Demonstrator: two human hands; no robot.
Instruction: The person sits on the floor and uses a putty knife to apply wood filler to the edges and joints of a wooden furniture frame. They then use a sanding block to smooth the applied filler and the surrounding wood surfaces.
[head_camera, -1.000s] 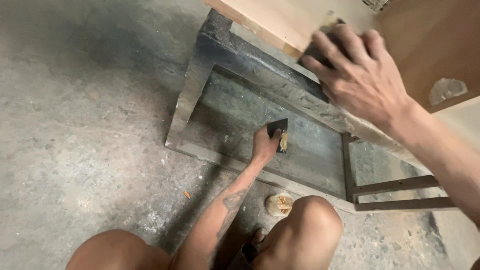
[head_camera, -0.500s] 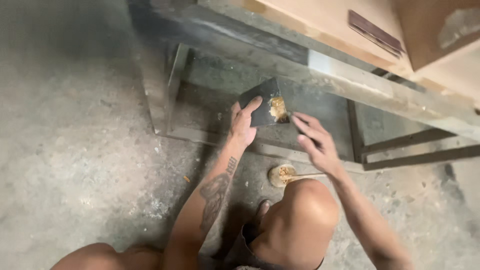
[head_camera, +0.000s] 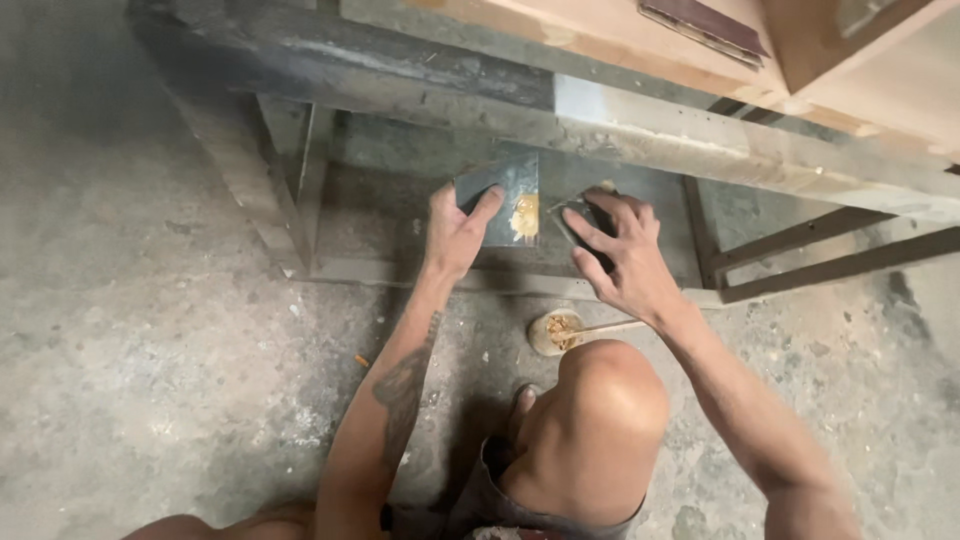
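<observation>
Both hands had come closer together since half a second earlier, the right one now settling onto a second blade beside the first. The left hand (head_camera: 455, 232) gripped a flat metal scraper plate (head_camera: 503, 200), thumb over its face and fingers behind, holding it up in front of the steel bench frame (head_camera: 420, 85). A dab of tan filler paste (head_camera: 524, 216) sat on the plate's right edge. The right hand (head_camera: 620, 255) was closed over a small dark putty knife (head_camera: 578, 215), fingers spread across its top, its tip just beside the paste. Below the hands, near the raised knee (head_camera: 610, 385), a small round dish of the same paste (head_camera: 556, 330) stood on the concrete floor (head_camera: 150, 330) with a stick resting in it. Wooden boards (head_camera: 620, 40) lay on the frame above. Judging by this, paste had been loaded on the plate but looked not yet spread on the wood; most work seemed left.
</observation>
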